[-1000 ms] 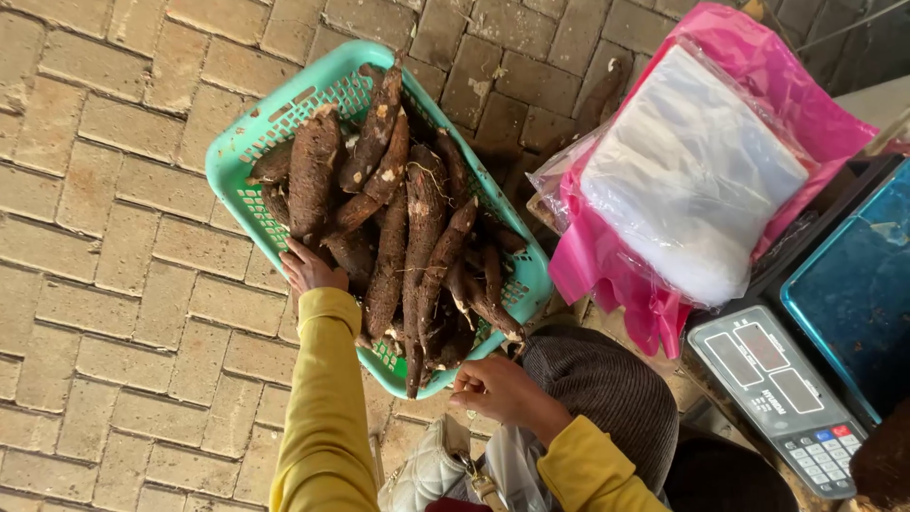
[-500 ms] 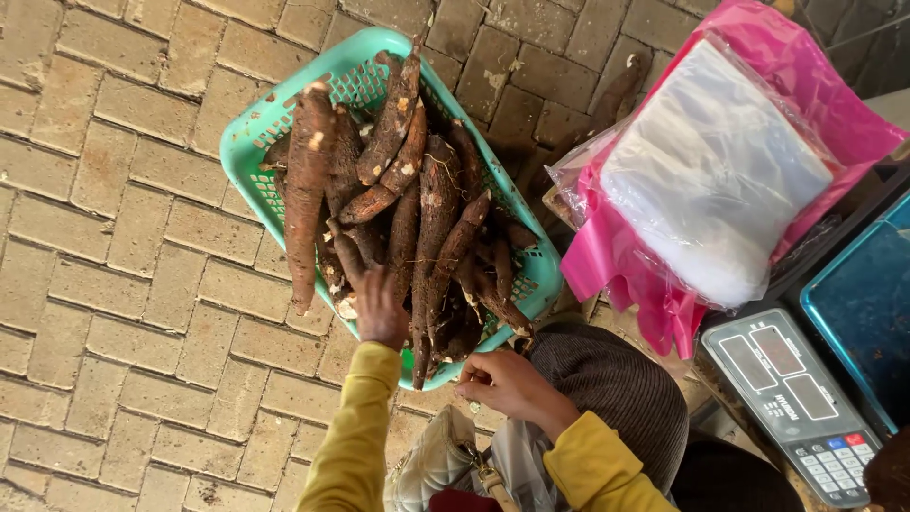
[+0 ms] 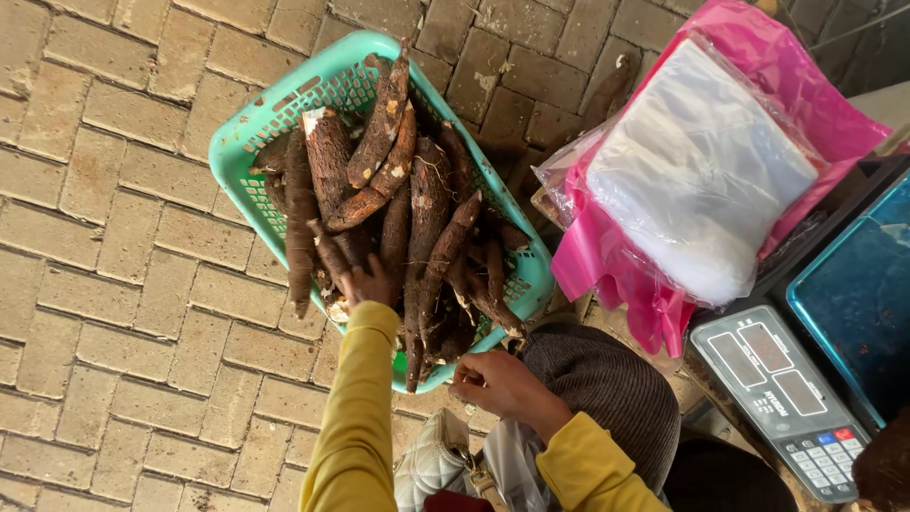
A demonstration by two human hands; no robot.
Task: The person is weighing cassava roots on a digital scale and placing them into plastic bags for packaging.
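Observation:
A turquoise plastic basket (image 3: 248, 142) stands on the brick paving, heaped with long brown cassava roots (image 3: 427, 204). My left hand (image 3: 370, 283), in a yellow sleeve, reaches into the near side of the heap. Its fingers are closed around the end of one cassava root (image 3: 327, 254). My right hand (image 3: 498, 384) hovers just off the basket's near rim, fingers curled, with nothing visible in it. A grey knitted fabric (image 3: 607, 393) bulges right behind that hand.
A pink plastic bag (image 3: 607, 265) holding a stack of clear bags (image 3: 697, 166) lies to the right of the basket. A digital weighing scale (image 3: 782, 398) with a blue pan (image 3: 858, 294) sits at the far right. A white quilted bag (image 3: 431, 465) is under my arms.
My left hand has moved from the basket's near left rim into the heap and closed on a root. The right hand has stayed almost still.

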